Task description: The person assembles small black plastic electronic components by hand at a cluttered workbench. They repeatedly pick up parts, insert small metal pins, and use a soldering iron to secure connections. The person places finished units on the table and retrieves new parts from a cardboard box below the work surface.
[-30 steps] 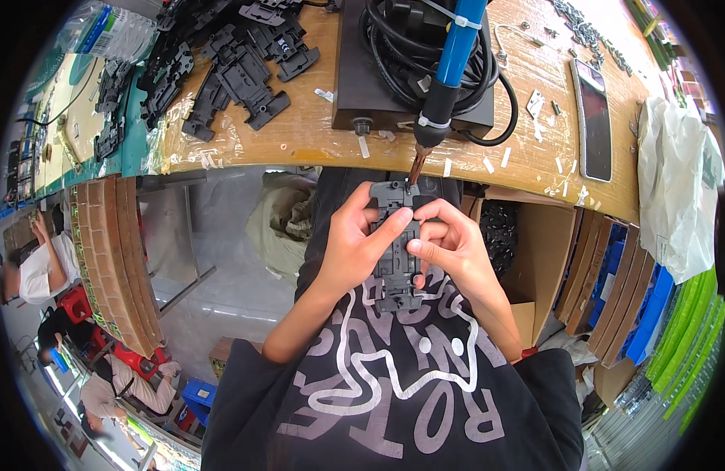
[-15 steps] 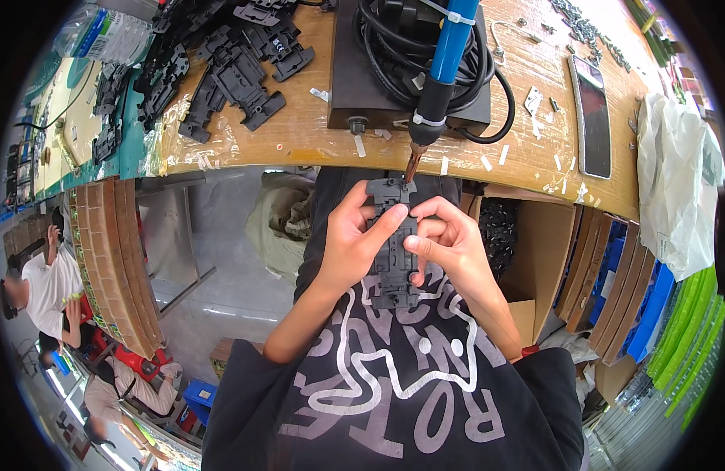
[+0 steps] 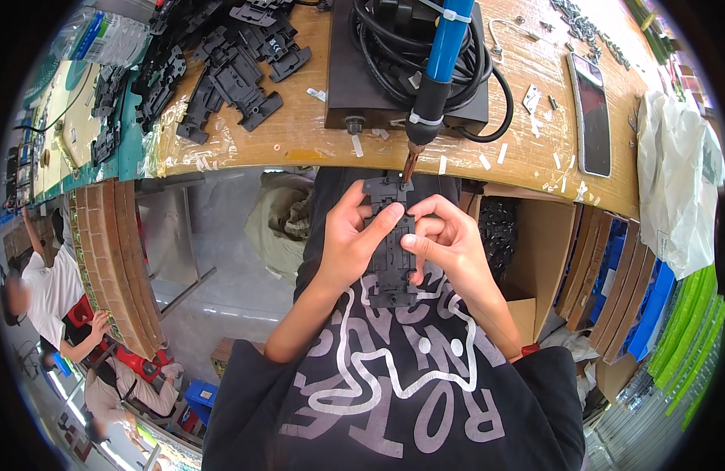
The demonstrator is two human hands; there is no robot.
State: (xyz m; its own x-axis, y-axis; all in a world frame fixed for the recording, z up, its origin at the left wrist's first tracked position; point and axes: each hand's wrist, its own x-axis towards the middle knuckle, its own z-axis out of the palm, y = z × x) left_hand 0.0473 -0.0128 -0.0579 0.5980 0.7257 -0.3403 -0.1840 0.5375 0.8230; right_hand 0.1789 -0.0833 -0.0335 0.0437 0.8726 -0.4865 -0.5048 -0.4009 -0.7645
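Observation:
A long black moulded plastic part point(image 3: 389, 255) is held upright in front of my shirt, just below the table edge. My left hand point(image 3: 355, 235) is closed on its left side, thumb laid across the face and fingers behind. At its right edge my right hand point(image 3: 447, 242) is closed too, with thumb and bent fingers against the part. Above, a blue-handled soldering iron point(image 3: 449, 51) points down, and its copper-coloured tip point(image 3: 410, 163) meets the part's upper right corner. Whether the tip touches or hovers there is hard to make out.
Similar black plastic parts point(image 3: 237, 74) are heaped at the table's left. A black box point(image 3: 355, 94) carries coiled black cable point(image 3: 378, 55). Rightward lie a phone point(image 3: 590, 118), small metal pieces point(image 3: 586, 35) and a white bag point(image 3: 677, 188). An open carton point(image 3: 543, 251) stands below. Co-workers are at far left.
Both hands and the plastic part stay almost where they were. At far left, a co-worker in white has shifted their arms, one now raised and the other resting on the stacked cartons.

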